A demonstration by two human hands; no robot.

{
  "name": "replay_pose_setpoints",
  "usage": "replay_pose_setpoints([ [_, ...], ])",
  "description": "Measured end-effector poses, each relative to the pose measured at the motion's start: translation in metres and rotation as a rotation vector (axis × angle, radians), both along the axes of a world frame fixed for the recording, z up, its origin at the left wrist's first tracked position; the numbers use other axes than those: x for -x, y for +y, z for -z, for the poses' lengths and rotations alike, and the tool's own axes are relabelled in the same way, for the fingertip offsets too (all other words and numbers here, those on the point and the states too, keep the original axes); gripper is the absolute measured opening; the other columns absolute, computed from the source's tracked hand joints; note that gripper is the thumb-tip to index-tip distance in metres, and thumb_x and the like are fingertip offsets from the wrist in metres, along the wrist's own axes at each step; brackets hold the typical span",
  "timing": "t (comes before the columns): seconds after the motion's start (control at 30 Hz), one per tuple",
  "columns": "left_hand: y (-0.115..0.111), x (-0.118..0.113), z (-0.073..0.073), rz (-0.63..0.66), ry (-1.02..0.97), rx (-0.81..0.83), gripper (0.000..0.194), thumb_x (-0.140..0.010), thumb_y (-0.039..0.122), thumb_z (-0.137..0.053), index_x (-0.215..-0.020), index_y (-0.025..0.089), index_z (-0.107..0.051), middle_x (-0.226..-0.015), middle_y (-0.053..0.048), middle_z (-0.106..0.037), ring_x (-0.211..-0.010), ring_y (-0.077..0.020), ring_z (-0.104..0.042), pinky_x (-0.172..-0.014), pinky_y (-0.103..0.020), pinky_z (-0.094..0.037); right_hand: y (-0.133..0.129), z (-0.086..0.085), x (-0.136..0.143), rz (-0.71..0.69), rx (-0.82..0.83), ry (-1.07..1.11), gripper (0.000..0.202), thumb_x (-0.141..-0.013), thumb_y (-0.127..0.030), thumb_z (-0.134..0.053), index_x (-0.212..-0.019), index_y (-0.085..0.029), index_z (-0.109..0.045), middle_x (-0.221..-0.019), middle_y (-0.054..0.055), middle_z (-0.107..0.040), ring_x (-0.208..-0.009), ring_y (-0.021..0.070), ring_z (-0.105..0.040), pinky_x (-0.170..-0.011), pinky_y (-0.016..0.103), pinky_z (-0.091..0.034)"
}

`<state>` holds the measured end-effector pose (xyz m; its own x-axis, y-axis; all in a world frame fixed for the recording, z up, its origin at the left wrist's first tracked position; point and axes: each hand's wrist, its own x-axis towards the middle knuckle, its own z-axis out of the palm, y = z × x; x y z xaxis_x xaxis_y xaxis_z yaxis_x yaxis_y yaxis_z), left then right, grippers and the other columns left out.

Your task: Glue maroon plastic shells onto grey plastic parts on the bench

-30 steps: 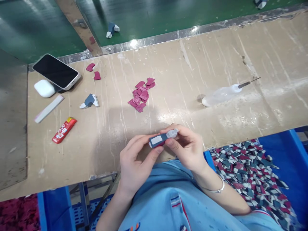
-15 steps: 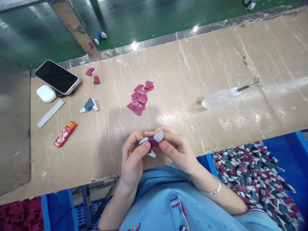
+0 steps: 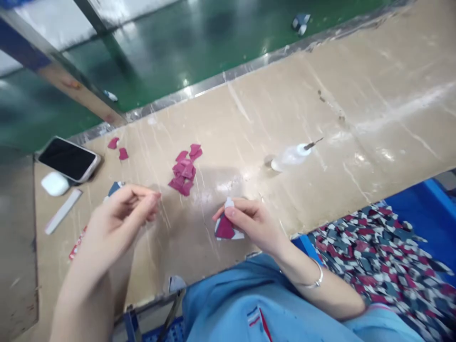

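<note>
Pinched between the thumb and fingers of my right hand [image 3: 249, 221] is a small assembled piece [image 3: 225, 228] in maroon, white and grey. My left hand [image 3: 124, 216] is raised over the left part of the table, its thumb and fingertips pressed together; whether something tiny is between them is too small to tell. Behind it, a blue-and-white piece [image 3: 114, 188] is partly hidden. A pile of maroon pieces [image 3: 183, 171] lies between and beyond my hands. Two more maroon bits [image 3: 123, 153] rest farther left.
A white bottle with a thin metal tip [image 3: 290, 157] lies right of centre. At the left are a phone [image 3: 69, 159], a white case [image 3: 54, 184], a pale strip [image 3: 64, 211] and a partly covered red packet [image 3: 76, 244]. A blue bin [image 3: 440, 199] of mixed pieces stands lower right.
My left hand has let go of the assembled piece and moved left, now covering part of the red packet. My right hand keeps the piece. The camera view has shifted and tilted.
</note>
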<state>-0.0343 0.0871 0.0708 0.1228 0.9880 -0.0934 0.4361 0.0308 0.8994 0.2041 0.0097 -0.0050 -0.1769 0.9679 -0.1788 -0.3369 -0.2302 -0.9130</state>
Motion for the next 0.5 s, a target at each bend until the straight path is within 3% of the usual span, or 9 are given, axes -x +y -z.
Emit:
replay_pose_setpoints([
  [0.07, 0.043, -0.003, -0.003, -0.074, 0.118, -0.033, 0.032, -0.086, 0.040, -0.092, -0.075, 0.016, -0.074, -0.057, 0.004, -0.068, -0.052, -0.0081, -0.061, -0.054, -0.016, -0.047, -0.004, 0.004, -0.004, 0.006, 0.017, 0.085, 0.050, -0.103, -0.068, -0.066, -0.094, -0.021, -0.080, -0.079, 0.001, -0.070, -0.064, 0.0122, -0.066, -0.049, 0.020, -0.055],
  [0.17, 0.103, -0.018, -0.007, -0.132, 0.180, -0.122, 0.021, -0.088, 0.016, -0.084, -0.072, 0.015, -0.071, -0.056, 0.008, -0.067, -0.055, -0.0059, -0.060, -0.059, -0.014, -0.045, -0.013, 0.014, -0.013, -0.056, 0.031, 0.235, 0.037, -0.107, -0.058, -0.066, -0.125, -0.026, -0.072, -0.118, 0.009, -0.079, -0.078, 0.0156, -0.080, -0.050, 0.021, -0.063],
  [0.23, 0.129, -0.025, -0.010, -0.171, 0.188, -0.194, 0.018, -0.089, 0.011, -0.081, -0.074, 0.017, -0.072, -0.057, 0.009, -0.066, -0.058, -0.0056, -0.060, -0.061, -0.014, -0.046, -0.021, 0.021, -0.022, -0.069, 0.026, 0.238, 0.042, -0.107, -0.050, -0.070, -0.145, -0.033, -0.064, -0.133, 0.011, -0.079, -0.090, 0.0182, -0.085, -0.066, 0.026, -0.072],
  [0.33, 0.148, -0.017, -0.013, -0.283, 0.176, -0.317, 0.020, -0.090, 0.009, -0.078, -0.076, 0.019, -0.068, -0.059, 0.011, -0.062, -0.057, -0.0047, -0.059, -0.058, -0.015, -0.045, -0.035, 0.026, -0.036, 0.019, 0.059, 0.181, 0.054, -0.106, -0.043, -0.073, -0.157, -0.039, -0.055, -0.136, 0.011, -0.080, -0.099, 0.0208, -0.087, -0.086, 0.038, -0.075],
  [0.4, 0.157, 0.003, -0.013, -0.459, 0.159, -0.464, 0.022, -0.095, 0.007, -0.070, -0.080, 0.020, -0.060, -0.066, 0.013, -0.059, -0.056, -0.0018, -0.058, -0.055, -0.014, -0.043, -0.041, 0.023, -0.043, 0.085, 0.135, 0.128, 0.060, -0.104, -0.041, -0.077, -0.159, -0.039, -0.054, -0.132, 0.011, -0.081, -0.093, 0.0203, -0.086, -0.088, 0.040, -0.074],
  [0.5, 0.178, 0.044, -0.011, -0.865, 0.203, -0.644, 0.031, -0.101, -0.002, -0.038, -0.082, 0.022, -0.038, -0.079, 0.014, -0.049, -0.058, 0.0026, -0.059, -0.058, -0.012, -0.045, -0.044, 0.013, -0.047, 0.135, 0.254, 0.061, 0.065, -0.098, -0.039, -0.085, -0.157, -0.038, -0.058, -0.122, 0.008, -0.083, -0.083, 0.0177, -0.084, -0.084, 0.037, -0.074],
])
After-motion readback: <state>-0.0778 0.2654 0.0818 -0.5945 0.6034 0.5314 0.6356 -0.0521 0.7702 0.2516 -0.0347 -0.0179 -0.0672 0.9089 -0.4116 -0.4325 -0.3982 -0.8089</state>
